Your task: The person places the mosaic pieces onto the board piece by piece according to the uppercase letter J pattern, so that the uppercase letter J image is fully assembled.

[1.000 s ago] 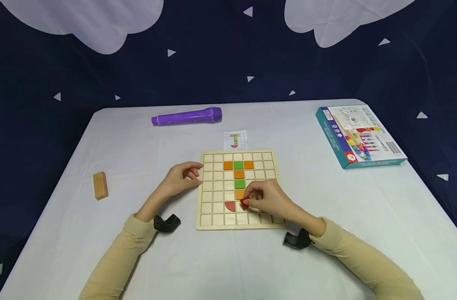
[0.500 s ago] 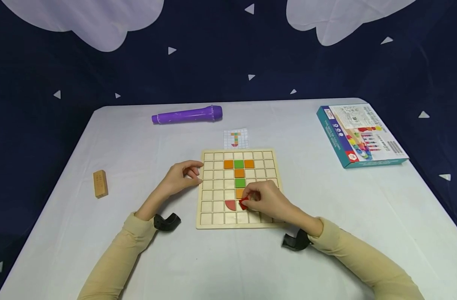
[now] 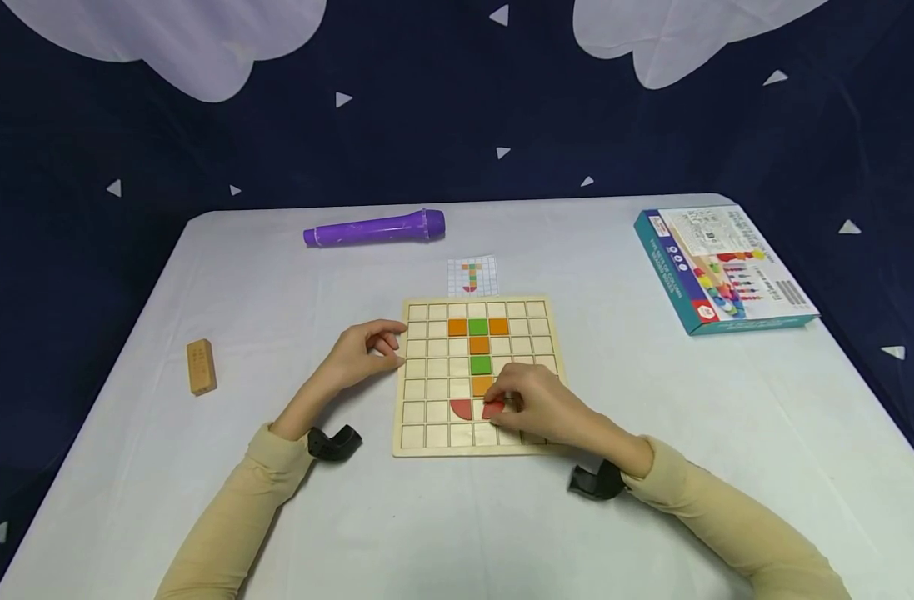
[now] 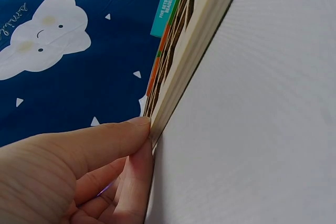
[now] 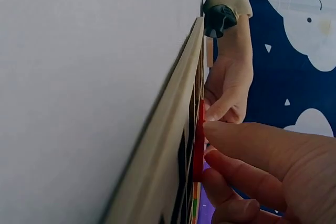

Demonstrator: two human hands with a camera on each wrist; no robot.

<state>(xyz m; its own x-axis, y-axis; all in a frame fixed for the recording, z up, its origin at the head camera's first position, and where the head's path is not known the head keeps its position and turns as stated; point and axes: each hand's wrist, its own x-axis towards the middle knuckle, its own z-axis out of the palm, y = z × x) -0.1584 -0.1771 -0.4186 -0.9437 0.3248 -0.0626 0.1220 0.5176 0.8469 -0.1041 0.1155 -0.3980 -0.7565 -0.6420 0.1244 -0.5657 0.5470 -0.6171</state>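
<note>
A square wooden grid board (image 3: 427,451) lies on the table with green and orange square tiles in a T-like column. Below the column is a red quarter-circle tile (image 3: 461,409). Beside it, partly hidden by fingers, a second red tile (image 3: 491,409) lies nearly flat on the board; my right hand (image 3: 542,404) holds it between thumb and fingertips. The right wrist view shows thumb and finger at opposite ends of this red tile (image 5: 198,150). My left hand (image 3: 357,357) touches the board's left edge, thumb and index finger spread apart along it.
Behind the board lies a small pattern card (image 3: 472,276). Further back is a purple microphone-shaped object (image 3: 374,230). A small wooden block (image 3: 201,367) sits at the left, and a flat printed box (image 3: 726,268) at the right.
The second red tile has gone from tilted in my right fingers to nearly flat on the board, and more of its face shows. My left hand keeps its place.
</note>
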